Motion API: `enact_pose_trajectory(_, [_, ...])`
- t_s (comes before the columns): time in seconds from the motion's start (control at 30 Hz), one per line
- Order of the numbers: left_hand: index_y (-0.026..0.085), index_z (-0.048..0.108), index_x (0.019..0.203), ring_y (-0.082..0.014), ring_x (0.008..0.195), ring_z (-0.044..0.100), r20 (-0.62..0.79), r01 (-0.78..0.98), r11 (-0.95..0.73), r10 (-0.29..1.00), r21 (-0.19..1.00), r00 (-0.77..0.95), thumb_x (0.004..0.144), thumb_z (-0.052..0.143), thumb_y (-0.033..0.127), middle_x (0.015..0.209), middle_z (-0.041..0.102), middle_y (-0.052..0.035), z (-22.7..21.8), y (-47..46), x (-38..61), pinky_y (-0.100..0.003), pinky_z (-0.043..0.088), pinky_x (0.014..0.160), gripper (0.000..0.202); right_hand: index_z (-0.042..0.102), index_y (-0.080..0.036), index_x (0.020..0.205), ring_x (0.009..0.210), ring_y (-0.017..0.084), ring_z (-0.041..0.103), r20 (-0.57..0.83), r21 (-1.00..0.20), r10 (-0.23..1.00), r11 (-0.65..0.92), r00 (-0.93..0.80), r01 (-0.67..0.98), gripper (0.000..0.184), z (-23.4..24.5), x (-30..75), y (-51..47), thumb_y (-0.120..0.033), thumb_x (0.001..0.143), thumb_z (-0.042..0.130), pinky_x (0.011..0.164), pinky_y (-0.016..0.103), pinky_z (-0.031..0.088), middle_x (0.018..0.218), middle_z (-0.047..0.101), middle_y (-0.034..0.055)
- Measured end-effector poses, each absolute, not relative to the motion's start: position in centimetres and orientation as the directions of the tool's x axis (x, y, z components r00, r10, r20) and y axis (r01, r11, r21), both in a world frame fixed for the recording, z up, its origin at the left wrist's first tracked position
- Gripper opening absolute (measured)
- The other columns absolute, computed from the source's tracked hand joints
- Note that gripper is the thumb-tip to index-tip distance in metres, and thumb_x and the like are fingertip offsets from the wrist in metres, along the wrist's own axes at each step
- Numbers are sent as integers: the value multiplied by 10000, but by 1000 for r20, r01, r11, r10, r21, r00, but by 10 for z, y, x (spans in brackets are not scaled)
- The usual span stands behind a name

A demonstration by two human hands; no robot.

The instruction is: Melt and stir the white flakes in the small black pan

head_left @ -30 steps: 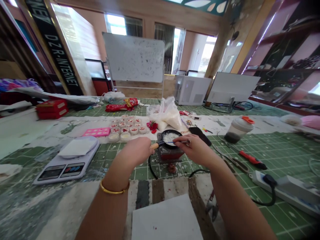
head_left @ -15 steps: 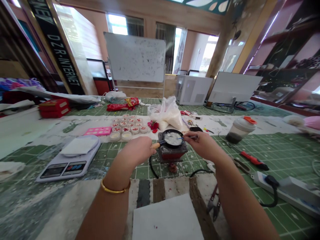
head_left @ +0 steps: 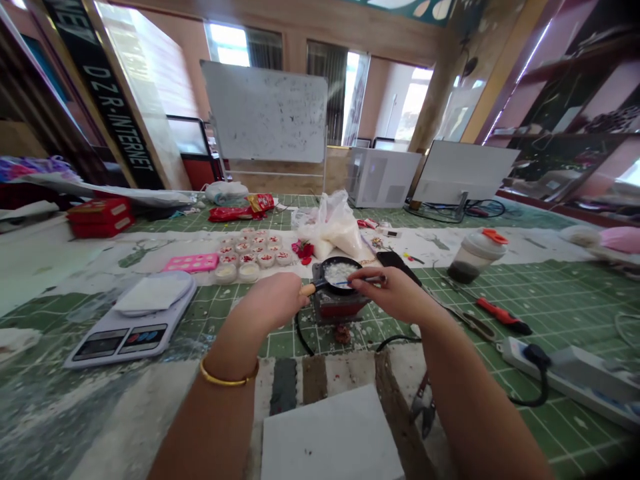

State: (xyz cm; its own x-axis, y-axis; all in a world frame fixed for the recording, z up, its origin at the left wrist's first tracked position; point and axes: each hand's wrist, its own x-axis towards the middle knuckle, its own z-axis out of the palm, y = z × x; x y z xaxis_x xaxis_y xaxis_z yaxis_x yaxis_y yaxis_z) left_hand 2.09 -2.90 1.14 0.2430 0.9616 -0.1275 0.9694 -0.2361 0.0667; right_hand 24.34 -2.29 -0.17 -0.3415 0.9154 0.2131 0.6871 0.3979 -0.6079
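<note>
My left hand is closed round the wooden handle of a small black frying pan. White flakes or lumps lie in the pan, which rests on a small red and dark hotplate. Between the fingers of my right hand is a thin blue stick-like tool; its tip reaches into the white stuff and its kind is hard to make out. Behind the pan stands a clear plastic bag of white material, with a red flower beside it.
Several small clear cups and a pink mould stand left of the bag. A kitchen scale is at left. To the right are a shaker bottle, a red-handled tool, a power strip and snips.
My right hand has shifted left and slightly down over the pan's right rim, bringing the thin tool with it. My left hand keeps its grip on the handle. The view has turned slightly.
</note>
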Motion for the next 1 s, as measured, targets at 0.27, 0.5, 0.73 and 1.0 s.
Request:
enact_pose_trajectory(0.27, [147, 596, 715, -157, 610, 555, -130, 973, -217, 966, 75, 225, 763, 411, 408, 724, 624, -73, 12, -28, 21, -246, 311, 505, 324, 595, -153, 810, 606, 141, 586, 335, -811, 942, 280, 15, 513, 243, 1, 255, -5, -371, 706, 567, 576, 252, 411, 693, 676, 42])
enact_pose_trajectory(0.5, [151, 591, 721, -154, 588, 541, -116, 966, -244, 961, 81, 252, 794, 332, 479, 740, 633, -86, 11, -29, 20, -255, 301, 502, 425, 652, -136, 746, 664, 155, 634, 114, -976, 994, 110, 7, 188, 298, -21, 262, 17, -423, 705, 585, 719, 288, 476, 672, 690, 74])
enact_pose_trajectory(0.73, [158, 586, 709, -165, 595, 549, -144, 968, -230, 959, 96, 243, 781, 387, 414, 725, 626, -73, 14, -30, 20, -253, 307, 503, 333, 606, -128, 633, 503, 143, 590, 120, -973, 959, 63, 255, 220, 306, -33, 302, 38, -432, 640, 641, 545, 265, 480, 536, 635, 53])
enact_pose_trajectory(1.0, [162, 586, 724, -178, 607, 552, -150, 970, -223, 960, 98, 236, 771, 400, 391, 737, 622, -78, 15, -31, 21, -260, 307, 497, 299, 638, -132, 702, 575, 147, 608, 195, -950, 955, 126, 225, 286, 310, -31, 284, 36, -436, 667, 595, 615, 269, 477, 605, 663, 54])
